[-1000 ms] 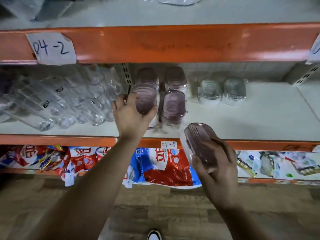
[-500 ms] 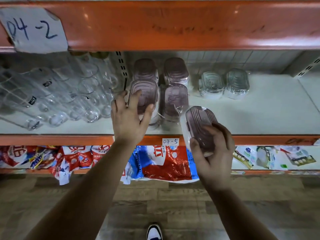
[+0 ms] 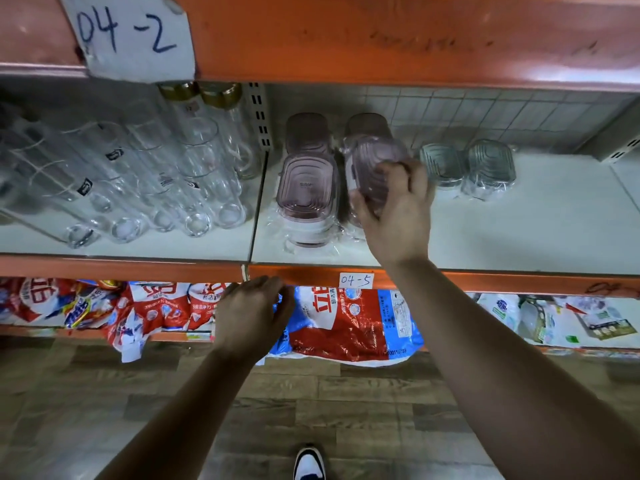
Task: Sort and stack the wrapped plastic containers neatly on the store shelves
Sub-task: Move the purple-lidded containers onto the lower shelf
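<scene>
My right hand grips a wrapped pink container and holds it over the front right pink stack on the white shelf. A front left stack of pink containers stands beside it, with two more pink ones behind. Two wrapped clear-green containers sit to the right. My left hand hangs below the shelf edge, fingers loosely curled, holding nothing.
Clear glass bottles lie packed on the left half of the shelf, past a metal upright. An orange beam runs overhead with a paper label. Detergent bags fill the lower shelf. My shoe stands on the wooden floor.
My right hand carried the pink container up and left onto the front right stack. My left hand let go of the left stack and dropped below the shelf edge.
</scene>
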`<state>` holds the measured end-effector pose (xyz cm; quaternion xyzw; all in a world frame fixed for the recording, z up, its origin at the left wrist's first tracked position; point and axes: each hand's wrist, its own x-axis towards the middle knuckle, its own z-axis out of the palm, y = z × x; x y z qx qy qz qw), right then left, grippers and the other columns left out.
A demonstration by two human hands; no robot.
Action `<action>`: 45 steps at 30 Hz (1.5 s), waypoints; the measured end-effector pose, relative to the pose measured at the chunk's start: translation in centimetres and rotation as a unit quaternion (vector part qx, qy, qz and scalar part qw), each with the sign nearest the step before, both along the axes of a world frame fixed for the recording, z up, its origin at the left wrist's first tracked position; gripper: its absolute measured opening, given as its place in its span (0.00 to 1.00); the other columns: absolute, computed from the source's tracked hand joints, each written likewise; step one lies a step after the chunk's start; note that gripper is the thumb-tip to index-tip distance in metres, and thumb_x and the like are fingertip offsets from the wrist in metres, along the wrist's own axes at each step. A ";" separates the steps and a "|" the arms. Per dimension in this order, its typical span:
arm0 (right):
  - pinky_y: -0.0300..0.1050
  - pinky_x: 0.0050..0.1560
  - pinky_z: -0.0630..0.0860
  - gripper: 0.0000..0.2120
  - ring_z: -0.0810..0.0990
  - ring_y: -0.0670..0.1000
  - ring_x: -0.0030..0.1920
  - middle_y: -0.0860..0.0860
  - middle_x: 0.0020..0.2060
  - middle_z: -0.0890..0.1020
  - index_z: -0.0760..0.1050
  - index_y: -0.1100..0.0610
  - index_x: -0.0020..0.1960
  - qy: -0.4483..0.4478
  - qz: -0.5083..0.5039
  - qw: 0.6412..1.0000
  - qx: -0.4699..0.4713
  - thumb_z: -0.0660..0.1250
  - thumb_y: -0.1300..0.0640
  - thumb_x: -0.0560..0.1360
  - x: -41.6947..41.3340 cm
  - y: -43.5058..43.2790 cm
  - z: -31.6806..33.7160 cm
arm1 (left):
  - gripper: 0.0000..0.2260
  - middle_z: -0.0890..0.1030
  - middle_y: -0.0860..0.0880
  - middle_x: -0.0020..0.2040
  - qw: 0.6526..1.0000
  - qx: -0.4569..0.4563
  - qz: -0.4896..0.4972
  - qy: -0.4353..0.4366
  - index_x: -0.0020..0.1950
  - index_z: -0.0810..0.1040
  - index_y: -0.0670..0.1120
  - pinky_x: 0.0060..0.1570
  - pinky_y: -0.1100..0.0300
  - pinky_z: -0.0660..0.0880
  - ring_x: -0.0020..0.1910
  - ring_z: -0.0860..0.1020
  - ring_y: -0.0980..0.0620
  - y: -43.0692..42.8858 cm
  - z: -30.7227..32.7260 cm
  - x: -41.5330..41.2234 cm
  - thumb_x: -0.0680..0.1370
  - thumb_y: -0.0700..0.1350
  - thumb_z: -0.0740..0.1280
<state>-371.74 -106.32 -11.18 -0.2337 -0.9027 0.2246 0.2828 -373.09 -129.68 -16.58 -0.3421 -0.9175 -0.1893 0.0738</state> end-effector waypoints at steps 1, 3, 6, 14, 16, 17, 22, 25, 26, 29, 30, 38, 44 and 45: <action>0.60 0.66 0.70 0.24 0.69 0.65 0.64 0.60 0.65 0.71 0.74 0.58 0.65 -0.048 0.015 0.999 0.022 0.68 0.44 0.75 -0.3 0.0 -0.2 | 0.12 0.75 0.50 0.29 1.000 0.004 -0.001 -0.004 0.35 0.74 0.47 0.33 0.61 0.59 0.25 0.73 0.45 0.1 0.1 0.0 0.77 0.49 0.60; 0.65 0.67 0.66 0.26 0.66 0.65 0.68 0.57 0.68 0.70 0.71 0.55 0.69 -0.124 0.028 0.991 0.049 0.66 0.41 0.76 -0.3 0.0 -0.7 | 0.13 0.75 0.50 0.29 1.000 0.009 -0.004 -0.008 0.36 0.75 0.46 0.33 0.62 0.59 0.24 0.72 0.47 0.3 0.4 0.3 0.77 0.49 0.60; 0.64 0.68 0.67 0.27 0.63 0.66 0.71 0.57 0.71 0.69 0.70 0.56 0.70 -0.129 0.032 0.991 0.028 0.63 0.43 0.77 0.9 -0.3 -0.8 | 0.14 0.76 0.50 0.30 1.000 0.005 -0.011 -0.017 0.36 0.76 0.46 0.32 0.62 0.61 0.25 0.73 0.48 0.1 0.6 0.6 0.78 0.50 0.59; 0.55 0.60 0.74 0.19 0.72 0.60 0.61 0.59 0.59 0.77 0.74 0.63 0.65 -0.078 0.072 0.994 -0.004 0.68 0.57 0.76 7.8 -1.2 2.0 | 0.13 0.76 0.52 0.31 1.000 -0.015 -0.010 -0.001 0.37 0.75 0.48 0.35 0.59 0.63 0.28 0.75 0.48 0.8 5.4 2.7 0.77 0.52 0.57; 0.54 0.57 0.75 0.18 0.74 0.60 0.59 0.58 0.57 0.78 0.75 0.62 0.64 -0.066 0.083 0.994 -0.016 0.68 0.59 0.76 9.7 -1.6 3.5 | 0.13 0.77 0.52 0.32 1.000 -0.007 -0.013 0.019 0.39 0.77 0.48 0.36 0.58 0.67 0.29 0.76 0.48 0.9 7.6 3.7 0.77 0.51 0.58; 0.54 0.55 0.77 0.17 0.75 0.60 0.57 0.58 0.56 0.79 0.76 0.61 0.64 -0.059 0.090 0.994 -0.016 0.68 0.59 0.76 10.6 -1.8 4.6 | 0.13 0.78 0.52 0.32 0.999 0.001 -0.014 0.035 0.39 0.78 0.48 0.36 0.58 0.68 0.30 0.76 0.48 0.9 9.1 4.2 0.77 0.51 0.59; 0.50 0.47 0.79 0.17 0.79 0.56 0.53 0.53 0.50 0.82 0.77 0.58 0.60 -0.022 0.112 0.993 -0.008 0.63 0.51 0.75 13.9 -2.4 10.2 | 0.12 0.78 0.52 0.31 0.995 0.047 -0.006 0.090 0.40 0.79 0.47 0.36 0.57 0.70 0.29 0.76 0.48 0.8 15.3 6.2 0.78 0.50 0.60; 0.47 0.43 0.77 0.15 0.80 0.55 0.50 0.51 0.47 0.82 0.79 0.57 0.57 0.009 0.119 0.993 -0.002 0.63 0.51 0.74 15.4 -2.3 14.4 | 0.12 0.77 0.53 0.31 0.991 0.061 0.002 0.117 0.42 0.79 0.47 0.36 0.58 0.70 0.28 0.76 0.48 0.5 19.4 7.7 0.77 0.50 0.59; 0.47 0.42 0.77 0.15 0.80 0.54 0.49 0.51 0.46 0.82 0.79 0.56 0.56 0.020 0.123 0.992 0.004 0.63 0.50 0.74 15.9 -2.2 15.8 | 0.12 0.77 0.53 0.31 0.990 0.068 0.004 0.121 0.42 0.79 0.48 0.37 0.58 0.70 0.28 0.76 0.48 0.3 20.7 8.1 0.77 0.50 0.59; 0.45 0.39 0.76 0.14 0.79 0.53 0.45 0.48 0.43 0.81 0.78 0.55 0.52 0.061 0.138 0.988 0.032 0.61 0.49 0.74 16.7 -1.8 19.5 | 0.12 0.79 0.54 0.32 0.987 0.089 0.016 0.131 0.44 0.80 0.48 0.38 0.58 0.71 0.29 0.77 0.50 -0.4 23.6 8.9 0.78 0.50 0.59; 0.45 0.38 0.76 0.13 0.79 0.52 0.45 0.47 0.43 0.81 0.78 0.54 0.51 0.074 0.141 0.987 0.035 0.60 0.48 0.74 17.0 -1.6 20.7 | 0.12 0.79 0.54 0.32 0.986 0.093 0.021 0.136 0.44 0.80 0.48 0.38 0.58 0.71 0.29 0.77 0.50 -0.6 24.5 9.2 0.78 0.50 0.59; 0.46 0.47 0.76 0.16 0.79 0.54 0.47 0.51 0.45 0.82 0.80 0.57 0.50 0.118 0.143 0.980 0.066 0.59 0.48 0.75 15.7 0.2 27.0 | 0.13 0.80 0.53 0.33 0.981 0.097 0.038 0.163 0.42 0.79 0.49 0.40 0.55 0.73 0.31 0.79 0.49 -0.9 29.3 7.8 0.77 0.51 0.58; 0.49 0.48 0.77 0.20 0.78 0.56 0.52 0.50 0.51 0.81 0.80 0.55 0.55 0.110 0.109 0.985 0.070 0.60 0.44 0.74 10.9 1.5 29.7 | 0.12 0.81 0.54 0.35 0.977 0.122 0.039 0.168 0.43 0.79 0.49 0.39 0.57 0.73 0.33 0.79 0.49 1.0 31.6 2.9 0.77 0.52 0.58; 0.49 0.50 0.76 0.20 0.77 0.56 0.54 0.50 0.53 0.80 0.80 0.54 0.56 0.105 0.104 0.987 0.067 0.60 0.44 0.73 9.8 1.9 30.1 | 0.12 0.81 0.54 0.36 0.976 0.127 0.034 0.171 0.44 0.80 0.49 0.40 0.57 0.73 0.33 0.79 0.49 1.4 31.8 1.9 0.77 0.52 0.58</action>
